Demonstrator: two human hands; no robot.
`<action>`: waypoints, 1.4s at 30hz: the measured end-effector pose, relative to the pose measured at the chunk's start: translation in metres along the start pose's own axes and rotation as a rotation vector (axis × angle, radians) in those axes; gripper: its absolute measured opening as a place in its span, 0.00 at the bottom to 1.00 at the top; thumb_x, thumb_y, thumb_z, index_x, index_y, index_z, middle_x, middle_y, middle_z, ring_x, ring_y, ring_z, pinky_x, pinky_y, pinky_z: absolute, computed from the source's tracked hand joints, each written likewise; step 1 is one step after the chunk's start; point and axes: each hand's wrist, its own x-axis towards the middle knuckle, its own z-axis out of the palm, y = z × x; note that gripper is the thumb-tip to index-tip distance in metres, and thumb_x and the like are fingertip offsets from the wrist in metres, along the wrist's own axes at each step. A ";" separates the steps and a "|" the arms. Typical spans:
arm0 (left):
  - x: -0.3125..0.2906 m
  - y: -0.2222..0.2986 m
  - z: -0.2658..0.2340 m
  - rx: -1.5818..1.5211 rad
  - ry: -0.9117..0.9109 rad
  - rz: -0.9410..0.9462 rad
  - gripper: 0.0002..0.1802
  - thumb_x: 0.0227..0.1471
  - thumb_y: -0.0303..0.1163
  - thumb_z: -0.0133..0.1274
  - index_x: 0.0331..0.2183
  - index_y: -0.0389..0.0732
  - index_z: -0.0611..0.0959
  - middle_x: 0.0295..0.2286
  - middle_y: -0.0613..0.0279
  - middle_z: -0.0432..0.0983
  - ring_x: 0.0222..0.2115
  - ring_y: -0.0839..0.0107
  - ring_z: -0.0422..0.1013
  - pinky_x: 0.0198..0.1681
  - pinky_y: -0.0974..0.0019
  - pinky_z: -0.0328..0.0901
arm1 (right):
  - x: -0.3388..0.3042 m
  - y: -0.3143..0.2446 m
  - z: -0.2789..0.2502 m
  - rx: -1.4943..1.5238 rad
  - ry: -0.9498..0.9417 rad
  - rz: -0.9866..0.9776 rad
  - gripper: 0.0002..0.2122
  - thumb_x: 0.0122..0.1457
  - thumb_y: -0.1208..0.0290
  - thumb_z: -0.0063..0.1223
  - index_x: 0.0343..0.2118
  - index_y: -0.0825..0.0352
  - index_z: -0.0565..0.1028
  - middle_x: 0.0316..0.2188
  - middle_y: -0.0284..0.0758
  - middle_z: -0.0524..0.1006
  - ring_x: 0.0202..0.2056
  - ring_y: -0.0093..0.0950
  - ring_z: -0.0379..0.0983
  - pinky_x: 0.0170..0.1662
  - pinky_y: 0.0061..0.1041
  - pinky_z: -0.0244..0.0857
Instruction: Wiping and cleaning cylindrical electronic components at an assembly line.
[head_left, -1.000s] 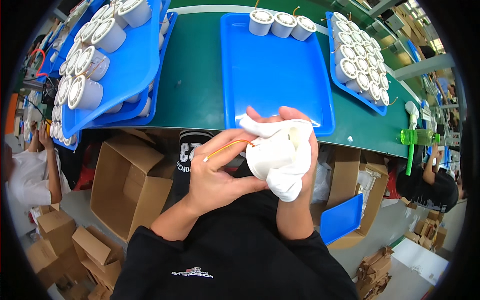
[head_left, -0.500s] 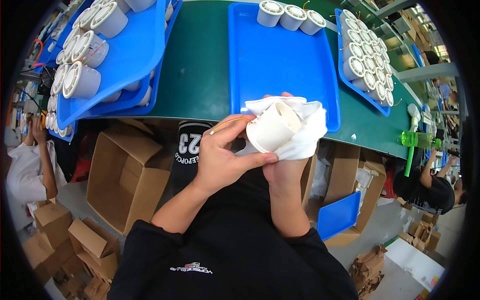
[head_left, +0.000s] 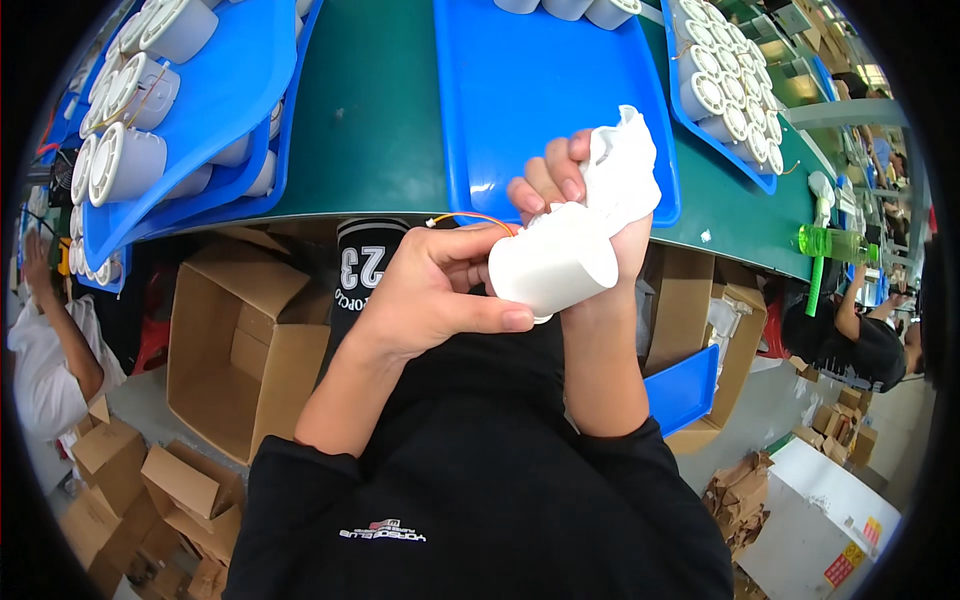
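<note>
A white plastic cup-shaped housing [head_left: 555, 260] is tilted in front of me above the table's near edge. My left hand [head_left: 425, 290] grips it by its left end, the thumb along the underside. From that end sticks out a thin red and yellow wire lead [head_left: 470, 216] with a small white plug. My right hand [head_left: 552, 178] is closed on a bunched white cloth [head_left: 622, 175] just above the housing, its fingers curled toward me. The cloth appears to touch the housing's upper right side. The right palm is partly hidden behind both.
A blue tray [head_left: 540, 110] lies ahead on the green table [head_left: 370, 110], similar housings at its far edge. More filled trays stand left [head_left: 235, 90] and right [head_left: 722, 150]. A green bottle [head_left: 835, 243] is at right. Cardboard boxes [head_left: 215, 350] sit below; other people work at both sides.
The housing has turned: its open mouth faced up before, and now its smooth wall and end show. My right hand has lifted the cloth, which was spread beneath the housing, up and behind it.
</note>
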 end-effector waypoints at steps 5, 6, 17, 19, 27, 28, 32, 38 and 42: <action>-0.008 0.003 -0.014 -0.034 -0.126 -0.200 0.28 0.36 0.20 0.69 0.44 0.28 0.79 0.33 0.64 0.78 0.33 0.79 0.73 0.36 0.75 0.69 | 0.008 -0.006 0.005 0.333 -0.280 0.167 0.13 0.63 0.62 0.39 0.36 0.66 0.72 0.19 0.28 0.63 0.19 0.20 0.56 0.29 0.25 0.58; -0.011 0.002 -0.012 -0.025 -0.109 -0.211 0.29 0.35 0.20 0.69 0.44 0.29 0.80 0.31 0.66 0.78 0.31 0.82 0.72 0.34 0.77 0.68 | 0.010 -0.011 0.006 0.362 -0.311 0.173 0.13 0.64 0.62 0.38 0.35 0.67 0.72 0.19 0.28 0.62 0.20 0.19 0.56 0.29 0.24 0.57; -0.011 -0.018 0.003 0.354 0.180 -0.065 0.22 0.39 0.26 0.68 0.39 0.31 0.82 0.30 0.63 0.78 0.31 0.77 0.75 0.32 0.73 0.69 | -0.018 -0.023 0.046 -0.423 -0.403 -0.045 0.09 0.59 0.72 0.49 0.41 0.67 0.68 0.32 0.31 0.70 0.31 0.25 0.68 0.37 0.33 0.64; -0.013 -0.019 -0.005 0.954 0.046 0.465 0.21 0.35 0.25 0.68 0.36 0.33 0.82 0.30 0.59 0.78 0.32 0.70 0.76 0.35 0.69 0.69 | -0.010 -0.023 0.036 -1.285 -0.871 -0.456 0.14 0.45 0.76 0.59 0.35 0.67 0.70 0.37 0.37 0.70 0.37 0.36 0.70 0.38 0.35 0.64; -0.017 -0.012 0.004 0.803 0.195 0.274 0.22 0.29 0.27 0.70 0.33 0.34 0.83 0.31 0.59 0.78 0.28 0.67 0.76 0.32 0.68 0.69 | -0.032 -0.026 0.028 -1.913 -0.587 -0.373 0.14 0.40 0.78 0.59 0.33 0.65 0.71 0.31 0.37 0.69 0.34 0.38 0.69 0.34 0.34 0.64; -0.016 -0.008 0.005 0.853 0.170 0.230 0.23 0.29 0.28 0.70 0.34 0.35 0.83 0.31 0.59 0.78 0.28 0.69 0.75 0.31 0.69 0.69 | -0.032 -0.028 0.025 -1.913 -0.578 -0.369 0.14 0.40 0.78 0.59 0.33 0.65 0.71 0.31 0.37 0.69 0.34 0.38 0.69 0.34 0.34 0.64; -0.021 -0.012 0.003 0.957 0.141 0.198 0.27 0.30 0.31 0.71 0.38 0.33 0.83 0.32 0.60 0.78 0.28 0.73 0.74 0.31 0.71 0.69 | -0.024 -0.038 0.015 -1.867 -0.504 -0.166 0.16 0.43 0.79 0.57 0.38 0.65 0.71 0.29 0.39 0.70 0.34 0.43 0.69 0.35 0.36 0.65; -0.030 -0.006 -0.001 0.411 0.203 0.085 0.29 0.36 0.21 0.69 0.44 0.26 0.78 0.38 0.56 0.76 0.42 0.66 0.75 0.46 0.66 0.72 | -0.015 -0.064 0.011 -1.779 -0.304 -0.174 0.19 0.41 0.86 0.45 0.39 0.68 0.77 0.31 0.41 0.73 0.34 0.39 0.72 0.38 0.29 0.66; -0.029 0.002 0.003 0.149 0.272 0.102 0.27 0.41 0.16 0.64 0.46 0.24 0.75 0.41 0.54 0.76 0.42 0.66 0.75 0.46 0.64 0.72 | -0.028 -0.065 0.004 -1.553 -0.154 -0.291 0.16 0.43 0.88 0.45 0.37 0.71 0.77 0.35 0.39 0.73 0.37 0.30 0.71 0.42 0.23 0.65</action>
